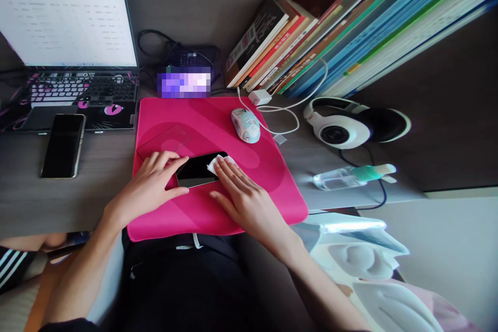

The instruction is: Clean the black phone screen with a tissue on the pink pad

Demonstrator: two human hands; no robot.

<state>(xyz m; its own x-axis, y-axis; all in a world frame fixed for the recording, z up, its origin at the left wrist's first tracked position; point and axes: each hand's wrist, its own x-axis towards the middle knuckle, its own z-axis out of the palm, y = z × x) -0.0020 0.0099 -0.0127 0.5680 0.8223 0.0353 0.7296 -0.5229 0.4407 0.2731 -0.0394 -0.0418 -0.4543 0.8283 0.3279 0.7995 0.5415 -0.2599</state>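
Note:
A smartphone with a dark screen lies face up on the pink desk mat. My left hand grips its left end, thumb at the near edge and fingers at the far edge. Under the fingertips of my right hand is a folded white wipe, pressed on the right part of the screen. The right thumb sticks out beside the phone's near edge. Just beyond my left hand lies a thin see-through rectangular sheet with a dark outline, partly hidden by my fingers.
A patterned mouse sits at the mat's far right. A laptop and a second phone are on the left. Leaning books, a white charger with cable, headphones and a spray bottle are on the right.

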